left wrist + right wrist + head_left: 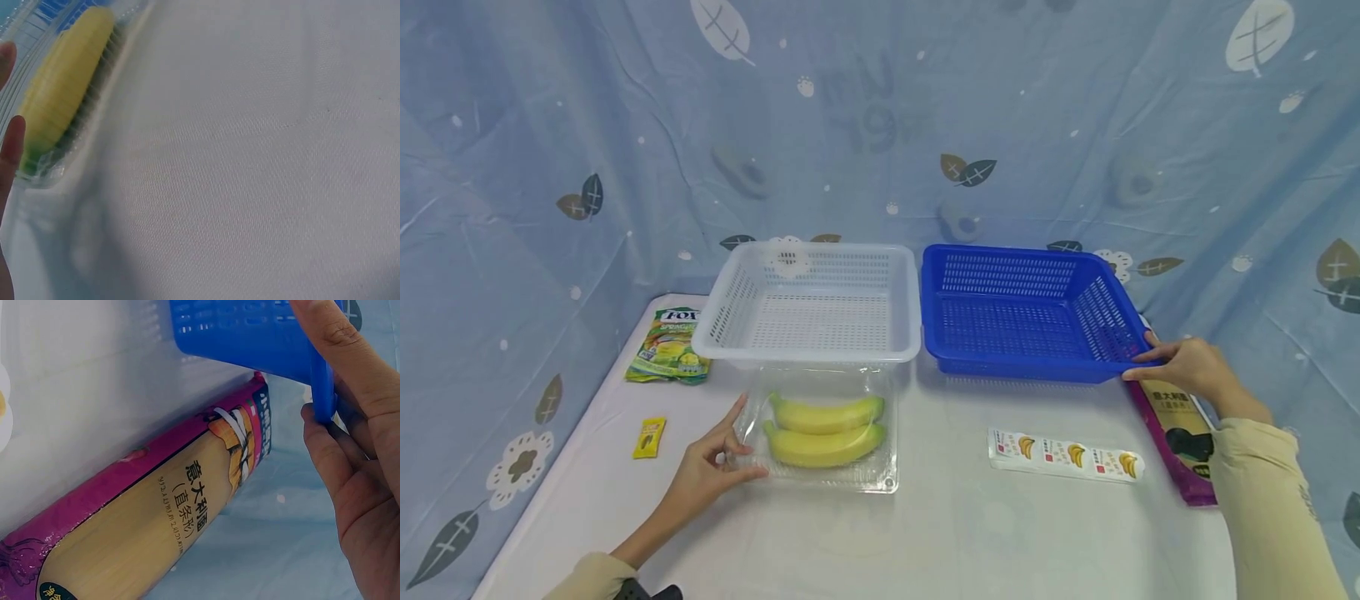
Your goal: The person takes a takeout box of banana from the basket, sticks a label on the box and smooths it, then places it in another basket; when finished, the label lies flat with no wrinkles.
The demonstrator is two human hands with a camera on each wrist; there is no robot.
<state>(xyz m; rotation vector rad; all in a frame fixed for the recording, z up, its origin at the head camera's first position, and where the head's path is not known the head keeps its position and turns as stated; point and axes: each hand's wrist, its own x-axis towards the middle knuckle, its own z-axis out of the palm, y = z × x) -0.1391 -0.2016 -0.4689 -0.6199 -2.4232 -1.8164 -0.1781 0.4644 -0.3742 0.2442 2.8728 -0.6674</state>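
Head view: I find two bananas (826,450) inside a clear box (857,482) at seven o'clock, just short of the white basket (805,356). My left hand (711,457) touches the box at its nine o'clock edge, thumb and fingers spread wide. At three o'clock my right hand (1198,371) holds the blue basket (1022,369) by its four o'clock corner. A strip of banana labels (1067,456) lies at four o'clock, apart from the box; the pasta pack (1180,429) is beyond it.

Progress, in my judgement: boxing of the bananas is done. Not done: three labels are on the strip, none noted on the box, and the box is outside both baskets. Whether its lid is latched, I cannot tell.

Left wrist view: box and one banana show at ten o'clock, two fingers apart at nine. The thumb's contact cannot be confirmed here.

Right wrist view: at three o'clock, thumb and fingers are narrowed on the blue rim. The pasta pack runs from one to eight o'clock.
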